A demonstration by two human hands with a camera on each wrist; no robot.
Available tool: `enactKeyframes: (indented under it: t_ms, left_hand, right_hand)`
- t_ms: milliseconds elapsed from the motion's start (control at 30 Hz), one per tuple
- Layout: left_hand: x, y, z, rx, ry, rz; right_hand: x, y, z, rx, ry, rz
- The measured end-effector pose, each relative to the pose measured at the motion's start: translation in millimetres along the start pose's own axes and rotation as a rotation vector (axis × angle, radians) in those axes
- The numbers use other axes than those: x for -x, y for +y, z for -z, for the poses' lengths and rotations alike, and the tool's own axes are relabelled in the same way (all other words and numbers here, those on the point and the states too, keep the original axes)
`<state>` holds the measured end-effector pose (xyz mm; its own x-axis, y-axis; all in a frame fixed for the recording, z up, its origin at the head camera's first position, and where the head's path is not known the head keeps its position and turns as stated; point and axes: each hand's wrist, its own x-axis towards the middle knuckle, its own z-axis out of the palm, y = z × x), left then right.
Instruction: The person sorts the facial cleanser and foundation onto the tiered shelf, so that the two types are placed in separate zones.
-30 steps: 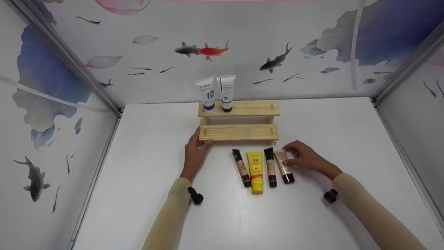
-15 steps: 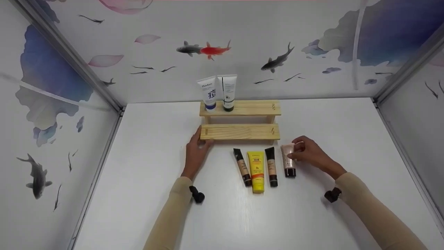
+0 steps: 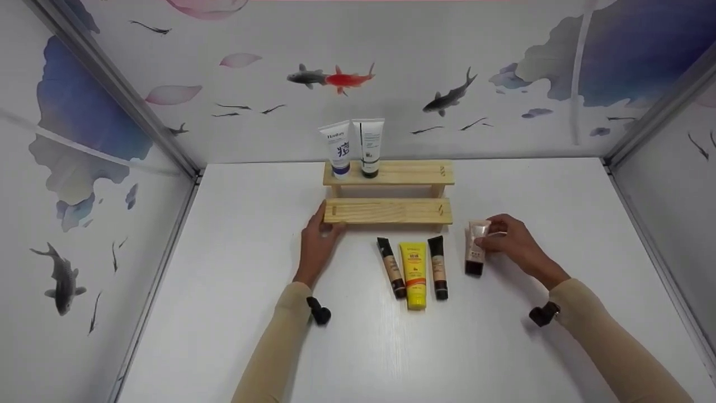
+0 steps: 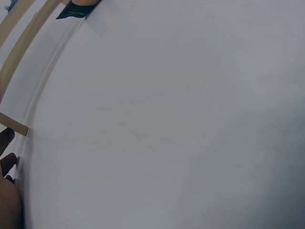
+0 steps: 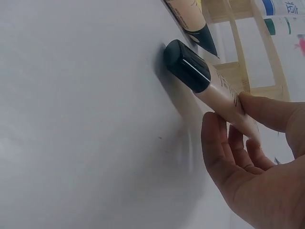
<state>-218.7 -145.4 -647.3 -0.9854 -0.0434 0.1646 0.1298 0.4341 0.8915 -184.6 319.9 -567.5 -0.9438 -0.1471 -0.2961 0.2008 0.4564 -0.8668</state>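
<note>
My right hand (image 3: 512,242) pinches a pale pink cosmetic tube (image 3: 478,240) between thumb and fingers, its black cap (image 5: 188,66) pointing down toward the table. In the right wrist view the tube is tilted and casts a shadow on the white surface. My left hand (image 3: 319,243) holds the left end of a two-step wooden rack (image 3: 389,211), thumb at the front edge and fingers along the side. Just in front of the rack lie a black-and-beige tube (image 3: 391,268), a yellow tube (image 3: 413,274) and a second black-and-beige tube (image 3: 438,267).
On the rack's upper step stand a white tube with a blue cap (image 3: 338,150) and a white tube with a dark green cap (image 3: 369,146). Walls printed with fish surround the white table (image 3: 363,352) at the back and sides.
The pale pink tube, pinched in my right hand, has moved right and away from the other lying tubes, its upper end rising. My left hand stays at the rack.
</note>
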Motion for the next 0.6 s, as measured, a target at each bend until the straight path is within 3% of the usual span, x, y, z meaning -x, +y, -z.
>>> enactKeyframes:
  t_ms: [333,600]
  left_hand:
    - [-1.8,4.1,-3.9,-0.011,0.001,0.01]
    - [-0.1,4.6,1.5,0.008,-0.02,0.024]
  right_hand:
    - [-0.6,-11,10,-0.014,0.048,0.0]
    - [1.6,-17,13,-0.016,0.067,0.029]
